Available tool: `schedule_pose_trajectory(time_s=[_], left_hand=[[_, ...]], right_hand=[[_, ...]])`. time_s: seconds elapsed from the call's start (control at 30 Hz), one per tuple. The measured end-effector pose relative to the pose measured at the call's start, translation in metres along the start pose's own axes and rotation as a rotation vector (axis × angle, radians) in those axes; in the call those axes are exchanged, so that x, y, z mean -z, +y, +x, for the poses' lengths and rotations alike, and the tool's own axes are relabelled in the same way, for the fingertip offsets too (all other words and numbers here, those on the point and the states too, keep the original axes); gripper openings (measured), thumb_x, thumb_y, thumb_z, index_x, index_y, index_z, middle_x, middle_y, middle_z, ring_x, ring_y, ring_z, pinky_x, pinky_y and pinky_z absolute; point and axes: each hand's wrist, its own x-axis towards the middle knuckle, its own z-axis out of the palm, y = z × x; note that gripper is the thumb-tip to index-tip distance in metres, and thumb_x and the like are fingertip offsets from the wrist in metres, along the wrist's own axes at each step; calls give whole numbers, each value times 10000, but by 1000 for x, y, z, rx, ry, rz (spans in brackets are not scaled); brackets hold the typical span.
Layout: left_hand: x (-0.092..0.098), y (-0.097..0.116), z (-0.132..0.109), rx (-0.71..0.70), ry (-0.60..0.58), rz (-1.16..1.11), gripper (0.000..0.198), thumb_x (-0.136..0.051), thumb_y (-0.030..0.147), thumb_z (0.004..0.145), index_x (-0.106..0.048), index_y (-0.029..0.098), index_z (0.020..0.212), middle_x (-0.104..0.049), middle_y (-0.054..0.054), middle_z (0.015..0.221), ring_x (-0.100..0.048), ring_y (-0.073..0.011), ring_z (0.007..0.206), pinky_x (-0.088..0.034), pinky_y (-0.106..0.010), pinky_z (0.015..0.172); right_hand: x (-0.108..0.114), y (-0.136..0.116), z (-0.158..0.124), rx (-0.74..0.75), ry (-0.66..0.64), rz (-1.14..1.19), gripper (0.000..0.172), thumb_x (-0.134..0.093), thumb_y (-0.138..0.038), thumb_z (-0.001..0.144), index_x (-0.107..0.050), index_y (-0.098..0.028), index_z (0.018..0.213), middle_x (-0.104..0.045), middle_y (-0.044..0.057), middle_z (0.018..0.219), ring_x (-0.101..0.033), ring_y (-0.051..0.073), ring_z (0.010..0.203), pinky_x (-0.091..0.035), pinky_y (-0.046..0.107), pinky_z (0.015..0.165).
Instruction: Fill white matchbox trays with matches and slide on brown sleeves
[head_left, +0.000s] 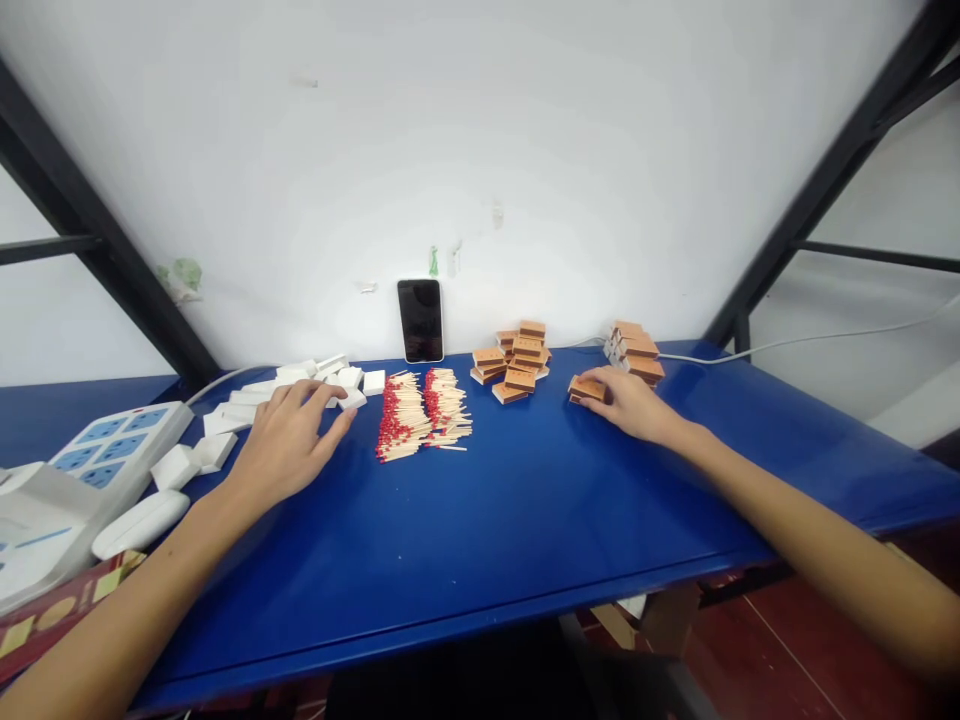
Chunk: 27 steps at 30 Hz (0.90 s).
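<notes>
My left hand (294, 436) reaches over the white matchbox trays (247, 398) at the left, its thumb and fingers apart around a small white tray (352, 398). On the right, my right hand (621, 401) is closed on brown matchboxes (587, 389) at the blue tabletop, fingers on top and thumb at the near side. Between the hands lie two heaps of red-tipped matches, a left heap (402, 415) and a right heap (447, 402). A loose pile of brown matchboxes (519, 357) is right of them.
A phone (421, 321) leans on the wall behind the matches. Stacked matchboxes (634, 350) stand beyond my right hand. A power strip (112, 445), a white mouse-like object (142, 523) and a red box (56, 610) lie at the left. The table's front edge (450, 627) is near.
</notes>
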Motion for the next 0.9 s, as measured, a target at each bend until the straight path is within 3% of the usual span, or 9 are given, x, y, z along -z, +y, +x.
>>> schedule_pose_trajectory(time_s=[0.27, 0.57, 0.7, 0.8, 0.9], left_hand=[[-11, -8, 18, -2, -8, 44, 522, -287, 516, 965, -611, 182, 1203, -571, -174, 1231, -513, -404, 1171, -449, -540, 909], [-25, -11, 22, -36, -3, 63, 499, -282, 437, 984, -581, 183, 1293, -564, -177, 1329, -479, -416, 1247, -399, -588, 959], [-23, -7, 19, -45, 19, 47, 490, -310, 438, 978, -581, 197, 1307, -549, -183, 1350, -440, -429, 1284, -376, -614, 979], [-24, -7, 18, -41, 16, 47, 488, -318, 432, 977, -573, 203, 1323, -541, -182, 1360, -443, -432, 1290, -372, -620, 982], [-29, -10, 17, -31, -9, 59, 521, -301, 438, 984, -541, 188, 1372, -524, -203, 1379, -450, -443, 1295, -363, -633, 984]], right_hand=[[18, 4, -41, -79, -70, 276, 477, -639, -591, 839, -630, -209, 1122, -743, 104, 1076, -728, 276, 922, -599, 421, 817], [27, 6, -64, -69, 88, 132, 412, -727, -544, 783, -697, -233, 1052, -726, 91, 1116, -686, 295, 1011, -562, 469, 906], [41, 15, -57, -102, 208, 87, 380, -645, -510, 864, -668, -240, 1131, -719, 84, 1172, -690, 286, 1016, -571, 451, 879], [55, 36, -40, -81, 333, -118, 364, -606, -475, 889, -670, -233, 1154, -713, 105, 1171, -670, 303, 1018, -543, 495, 889], [63, 57, -25, -31, 305, -231, 303, -620, -429, 866, -718, -219, 1060, -715, 117, 1145, -645, 321, 1064, -493, 532, 959]])
